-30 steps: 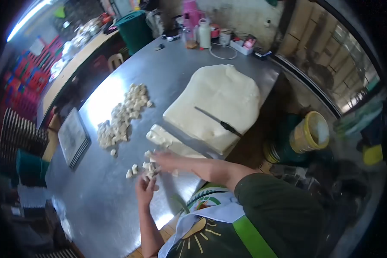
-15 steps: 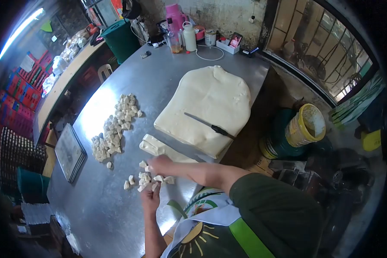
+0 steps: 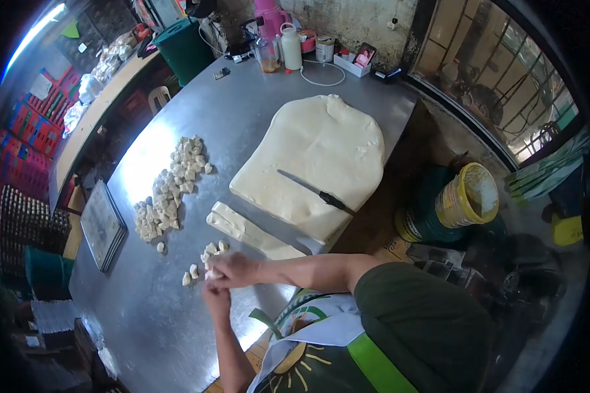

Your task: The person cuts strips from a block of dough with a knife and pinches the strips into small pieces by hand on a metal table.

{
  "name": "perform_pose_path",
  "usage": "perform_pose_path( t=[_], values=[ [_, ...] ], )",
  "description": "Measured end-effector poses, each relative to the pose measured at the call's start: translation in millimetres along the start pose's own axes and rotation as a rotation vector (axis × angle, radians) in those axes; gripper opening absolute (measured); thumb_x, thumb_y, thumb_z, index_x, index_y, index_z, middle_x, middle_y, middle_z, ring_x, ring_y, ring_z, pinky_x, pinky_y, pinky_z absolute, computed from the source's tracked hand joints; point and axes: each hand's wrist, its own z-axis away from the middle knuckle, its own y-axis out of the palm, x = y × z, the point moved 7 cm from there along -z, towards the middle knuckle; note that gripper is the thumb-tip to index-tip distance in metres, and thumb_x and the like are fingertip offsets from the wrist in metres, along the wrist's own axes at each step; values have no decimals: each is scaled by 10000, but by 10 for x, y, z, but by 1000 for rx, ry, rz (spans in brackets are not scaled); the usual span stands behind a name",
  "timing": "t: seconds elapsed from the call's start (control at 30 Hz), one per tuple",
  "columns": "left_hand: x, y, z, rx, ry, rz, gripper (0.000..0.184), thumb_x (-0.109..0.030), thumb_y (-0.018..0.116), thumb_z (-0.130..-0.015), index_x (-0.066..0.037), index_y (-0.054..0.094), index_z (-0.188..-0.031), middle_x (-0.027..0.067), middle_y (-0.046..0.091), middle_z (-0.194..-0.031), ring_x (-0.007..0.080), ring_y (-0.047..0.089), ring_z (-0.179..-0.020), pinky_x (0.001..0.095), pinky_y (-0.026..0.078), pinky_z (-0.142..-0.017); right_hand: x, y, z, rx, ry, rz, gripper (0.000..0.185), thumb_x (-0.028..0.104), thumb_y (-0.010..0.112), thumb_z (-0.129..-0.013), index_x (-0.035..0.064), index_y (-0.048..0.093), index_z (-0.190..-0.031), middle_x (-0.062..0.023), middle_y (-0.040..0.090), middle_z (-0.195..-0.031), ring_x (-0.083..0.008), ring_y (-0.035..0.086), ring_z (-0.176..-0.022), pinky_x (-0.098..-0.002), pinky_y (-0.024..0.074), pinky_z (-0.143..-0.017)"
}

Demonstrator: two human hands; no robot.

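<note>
My right hand (image 3: 235,270) is closed over a small piece of dough (image 3: 211,275), which shows pale at its fingertips. Just below and touching it, my left hand (image 3: 217,299) is also closed; its fingers are partly covered, and what they hold is hidden. Several small dough lumps (image 3: 190,276) lie on the steel table (image 3: 170,308) around the hands. Beyond the hands is a cut strip of dough (image 3: 252,234). Behind that spreads a large, thick slab of dough (image 3: 308,150), with a dark-handled knife (image 3: 308,188) lying across it.
A heap of cut dough pieces (image 3: 170,190) lies to the left, near stacked metal trays (image 3: 103,226). A jug (image 3: 267,56), a white bottle (image 3: 291,47) and a cable line the back wall. Off the right edge stands a yellow-rimmed bucket (image 3: 469,196).
My right hand has moved left and down to meet my left hand, which now sits slightly further left. The right hand now covers dough lumps seen before. The view has shifted slightly.
</note>
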Motion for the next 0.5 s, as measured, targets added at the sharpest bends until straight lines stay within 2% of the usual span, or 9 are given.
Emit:
perform_pose_path(
  t=[0.07, 0.1, 0.13, 0.17, 0.2, 0.27, 0.33, 0.4, 0.5],
  values=[
    [-118, 147, 160, 67, -187, -236, 184, -69, 641, -896, 16, 667, -1057, 110, 644, -792, 107, 558, -773, 301, 482, -703, -190, 126, 98, 34, 47, 152, 235, 294, 672, -806, 73, 657, -885, -150, 661, -800, -328, 672, -813, -437, 520, -707],
    [-279, 193, 225, 107, -65, -182, 151, -72, 638, -900, 12, 668, -1022, 109, 631, -764, 105, 551, -749, 305, 480, -683, -381, 208, 39, 139, 58, 172, 237, 319, 665, -821, 87, 662, -871, -149, 662, -802, -327, 672, -810, -437, 522, -701],
    [-406, 183, 230, 137, 54, -135, 123, -76, 634, -904, 8, 670, -987, 107, 619, -736, 102, 543, -725, 309, 478, -662, -917, 523, 39, 307, 251, 381, 295, 375, 669, -831, 81, 665, -854, -160, 661, -813, -341, 670, -824, -457, 522, -725],
    [-383, 116, 216, 120, 72, -84, 123, -91, 654, -899, 8, 672, -969, 105, 626, -736, 108, 550, -719, 311, 476, -647, -1088, 400, 60, 315, 417, 325, 419, 456, 717, -798, 57, 648, -904, -164, 675, -855, -360, 667, -850, -469, 520, -745],
    [-309, 23, 226, 106, 87, -29, 128, -107, 674, -893, 7, 674, -951, 104, 633, -736, 114, 556, -712, 312, 473, -631, -1200, 326, 152, 263, 473, 160, 539, 424, 784, -749, 33, 630, -1088, -183, 681, -951, -362, 665, -895, -445, 524, -784],
    [181, -452, 82, -13, -296, -6, 198, -147, 742, -854, 1, 667, -961, 113, 674, -789, 151, 583, -684, 324, 488, -659, -635, 61, 31, 215, 234, -35, 691, 357, 827, -727, 22, 556, -1268, -206, 649, -1089, -346, 657, -894, -414, 527, -810],
    [709, -974, -21, -115, -300, -168, 421, -234, 855, -725, -3, 639, -1002, 147, 675, -969, 244, 614, -848, 362, 499, -768, -482, -8, 211, 294, 453, -185, 771, 300, 833, -725, 9, 490, -1352, -225, 606, -1169, -321, 650, -937, -390, 527, -840],
    [1328, -1306, 72, -102, -327, -325, 469, -231, 868, -687, -3, 628, -1019, 156, 651, -1008, 275, 591, -908, 385, 487, -814, -608, -14, 641, 407, 548, -110, 856, 291, 848, -696, -6, 442, -1389, -218, 556, -1257, -318, 642, -985, -374, 528, -850],
    [1815, -1426, 153, -42, -360, -638, 571, -225, 893, -612, -3, 605, -1053, 175, 602, -1085, 338, 544, -1028, 431, 461, -906, -697, 184, 1131, 361, 362, 188, 960, 257, 858, -672, -6, 354, -1446, -221, 479, -1347, -358, 625, -1044, -407, 518, -889]
  ],
)
